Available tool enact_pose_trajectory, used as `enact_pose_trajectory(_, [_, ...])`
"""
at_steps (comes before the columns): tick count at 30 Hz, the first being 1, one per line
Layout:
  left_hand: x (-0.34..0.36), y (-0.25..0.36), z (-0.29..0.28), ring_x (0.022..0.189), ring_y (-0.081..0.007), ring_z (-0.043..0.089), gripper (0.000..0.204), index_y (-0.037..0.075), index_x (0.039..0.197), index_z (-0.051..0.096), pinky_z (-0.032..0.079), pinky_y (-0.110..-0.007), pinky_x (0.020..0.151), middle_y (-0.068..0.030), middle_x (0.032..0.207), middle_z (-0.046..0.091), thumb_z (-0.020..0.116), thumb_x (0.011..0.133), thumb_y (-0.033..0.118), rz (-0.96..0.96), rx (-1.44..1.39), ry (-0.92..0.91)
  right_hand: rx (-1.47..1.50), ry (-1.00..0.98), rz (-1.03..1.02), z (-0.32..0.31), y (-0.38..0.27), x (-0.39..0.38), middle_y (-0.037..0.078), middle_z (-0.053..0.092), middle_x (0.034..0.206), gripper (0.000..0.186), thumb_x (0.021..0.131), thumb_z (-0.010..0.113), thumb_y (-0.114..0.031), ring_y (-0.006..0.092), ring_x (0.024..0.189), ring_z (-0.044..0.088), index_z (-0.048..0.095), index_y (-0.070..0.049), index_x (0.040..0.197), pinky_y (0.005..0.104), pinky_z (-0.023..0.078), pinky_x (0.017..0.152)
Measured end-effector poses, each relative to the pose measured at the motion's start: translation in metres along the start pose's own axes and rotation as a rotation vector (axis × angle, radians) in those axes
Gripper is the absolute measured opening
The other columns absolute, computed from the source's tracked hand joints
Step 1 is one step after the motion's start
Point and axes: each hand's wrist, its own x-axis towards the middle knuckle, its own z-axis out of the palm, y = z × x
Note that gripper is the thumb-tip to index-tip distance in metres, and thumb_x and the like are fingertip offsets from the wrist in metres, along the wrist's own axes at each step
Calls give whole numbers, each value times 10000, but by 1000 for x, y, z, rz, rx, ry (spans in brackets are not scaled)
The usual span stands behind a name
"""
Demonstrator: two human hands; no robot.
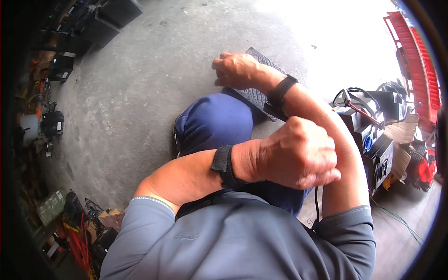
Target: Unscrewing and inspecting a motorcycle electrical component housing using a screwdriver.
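My left hand (298, 151) is closed in a fist, with a dark strap (224, 166) on its wrist. It is crossed over in front of my right forearm. A thin black cord (317, 205) runs down from beneath this fist; whether the fingers grip it is hidden. Farther ahead, my right hand (237, 70) has its fingers curled in, and anything inside them is out of sight. A second dark strap (282, 89) circles that wrist. Under the right wrist lies a black slab with a bumpy, textured top (254, 98), partly covered by the arm, beside my blue-trousered knee (214, 119).
Black box-shaped units with cables (368, 121) stand at the right, with blue-handled scissors (368, 143) among them. Behind is a red slatted panel (415, 65). Green wires (401, 219) cross the floor. Black boxes (105, 23) and mixed clutter line the left side. The concrete floor (126, 93) is grey.
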Motion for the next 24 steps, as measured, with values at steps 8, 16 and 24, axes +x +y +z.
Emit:
enact_pose_trajectory(8, [-3, 5, 3, 570, -262, 594, 267, 87, 614, 559, 478, -389, 518, -66, 605, 547, 749, 702, 252, -33, -74, -121, -12, 119, -17, -2, -5, -2, 148, 640, 927, 199, 869, 644, -260, 360, 860, 663, 647, -85, 962, 442, 537, 737])
enact_pose_trajectory(16, [-4, 1, 3, 581, -266, 605, 271, 73, 600, 567, 482, -394, 523, -81, 597, 557, 748, 695, 252, -75, -36, -77, -61, -12, 52, -5, -3, -1, 149, 631, 998, 200, 826, 635, -156, 344, 880, 659, 662, -93, 1014, 421, 537, 769])
enact_pose_trajectory(24, [-4, -2, 5, 551, -254, 563, 283, 77, 611, 548, 441, -384, 494, -65, 593, 517, 773, 688, 231, -52, -56, -28, -64, 7, -24, -1, -1, -1, 146, 631, 985, 210, 829, 647, -147, 336, 902, 657, 661, -84, 1029, 419, 538, 771])
